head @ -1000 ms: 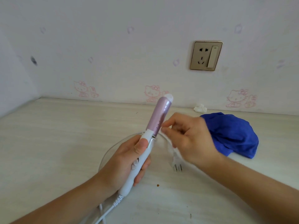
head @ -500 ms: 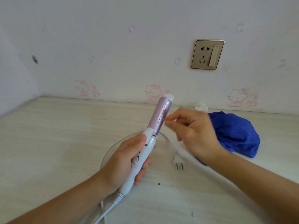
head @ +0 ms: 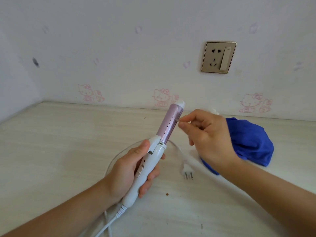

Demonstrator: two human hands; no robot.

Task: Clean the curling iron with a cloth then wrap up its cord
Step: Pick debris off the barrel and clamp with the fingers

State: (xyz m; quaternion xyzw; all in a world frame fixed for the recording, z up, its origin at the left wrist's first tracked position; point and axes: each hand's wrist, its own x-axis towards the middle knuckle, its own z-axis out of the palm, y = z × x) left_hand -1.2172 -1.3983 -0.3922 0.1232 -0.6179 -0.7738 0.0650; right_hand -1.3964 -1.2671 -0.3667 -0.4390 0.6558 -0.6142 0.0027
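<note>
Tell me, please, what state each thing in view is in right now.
curling iron: held tilted, tip up.
left hand: grips the curling iron.
right hand: fingertips pinched beside the barrel; contents unclear.
cord: loose on the table, unwrapped.
plug: unplugged, lying on the table.
cloth: crumpled on the table, untouched.
wall socket: nothing plugged in.

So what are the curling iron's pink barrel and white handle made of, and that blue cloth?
Barrel: probably coated metal; smooth pearly pink with a soft sheen and a row of small dark dots. Handle: looks like glossy white moulded plastic, with seams and a set-in switch. Blue cloth: soft fabric, matte, slumped in folds; fibre cannot be told.
</note>
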